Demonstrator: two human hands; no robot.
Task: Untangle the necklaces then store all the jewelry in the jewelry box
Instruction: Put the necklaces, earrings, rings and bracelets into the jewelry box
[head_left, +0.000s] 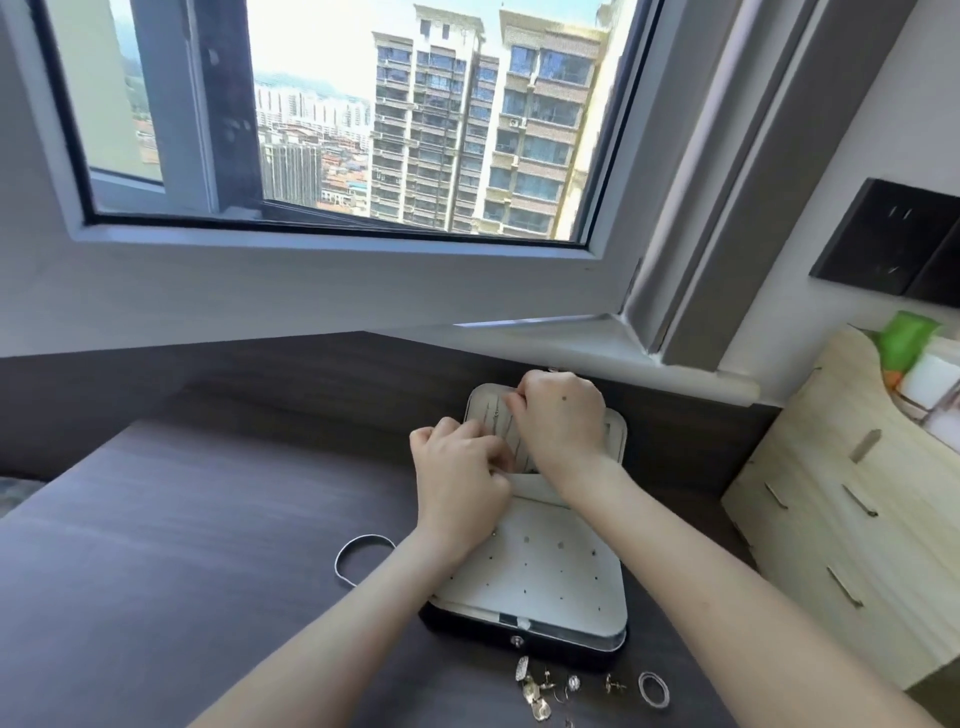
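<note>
A black jewelry box (524, 631) with a pale lining lies open on the dark desk, its lid (485, 402) leaning back toward the wall. Both of my hands work at the lid's inside. My right hand (563, 415) pinches a thin necklace chain (497, 413) near the lid's top. My left hand (460, 467) has its fingers curled on the chain lower down, by the lid's pocket. A perforated earring panel (550, 561) covers the box's base. Loose earrings and pendants (540, 686) lie in front of the box, with a ring (653, 688) to their right. A silver bangle (363, 558) lies left of the box.
A light wooden drawer organizer (831, 509) stands at the right, holding a green item (906, 338) and white containers. The window sill (545, 343) runs just behind the box. A dark wall socket plate (888, 239) is at the upper right. The desk (156, 545) stretches left.
</note>
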